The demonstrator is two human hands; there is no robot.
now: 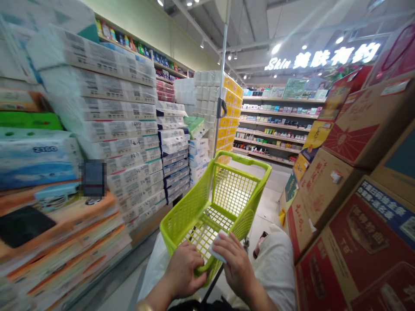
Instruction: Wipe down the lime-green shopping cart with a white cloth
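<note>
Aisle: toilet-paper packs [129,129] stacked left, printed cardboard cartons [337,207] stacked right.
Cart: lime-green plastic shopping cart [223,203], long axis running near to far.
Left hand [183,270]: clenched on the cart's near rim.
Right hand [233,263]: grasping a white packet [216,247], just above that rim, nearer it than the left.
Writing: "Skin" on the far lit sign [279,64]; "2160" on a left pack [40,149].

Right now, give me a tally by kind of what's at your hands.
Hands: 2 (left hand, right hand)
Green shopping cart: 1
White packet: 1
Total: 4
</note>
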